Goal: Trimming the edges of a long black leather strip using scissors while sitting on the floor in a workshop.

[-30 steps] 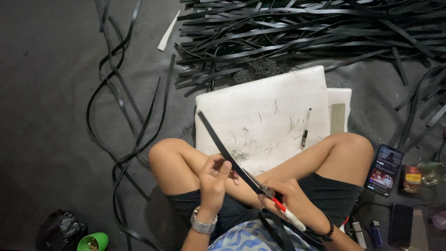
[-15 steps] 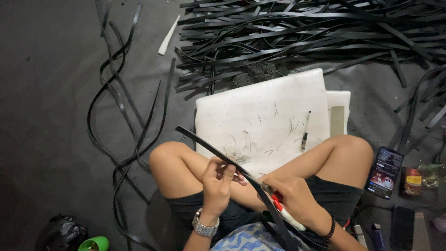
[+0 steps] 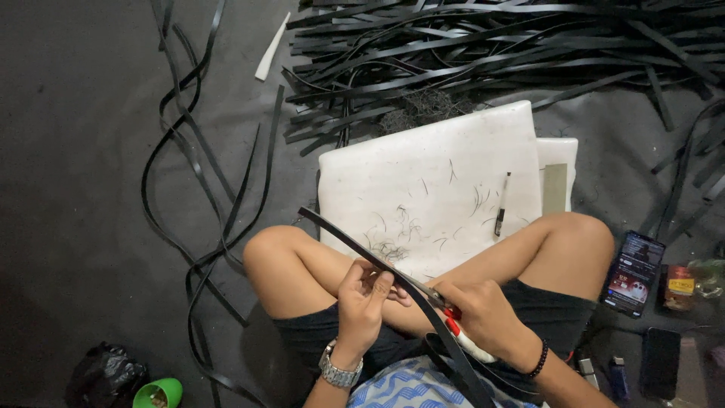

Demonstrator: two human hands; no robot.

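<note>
I sit cross-legged on the floor with a long black strip [image 3: 355, 243] running diagonally across my lap. My left hand [image 3: 362, 301] pinches the strip near its middle. My right hand [image 3: 483, 313] grips a red and white cutter [image 3: 462, 338] with its blade against the strip just right of my left fingers. The strip's free end points up-left over my left knee. Its lower end disappears under my right forearm. In front of my legs lies a white board [image 3: 430, 189] scattered with thin black shavings.
A large pile of black strips [image 3: 491, 53] lies beyond the board. Loose curled strips [image 3: 204, 189] trail on the left floor. A pen [image 3: 502, 204] rests on the board. A phone [image 3: 633, 272], lighters and small packets sit at right; a green cup [image 3: 158, 394] at bottom left.
The strip's free end has swung leftward and lower, from over the board to over my left knee. Both hands stay on it in my lap.
</note>
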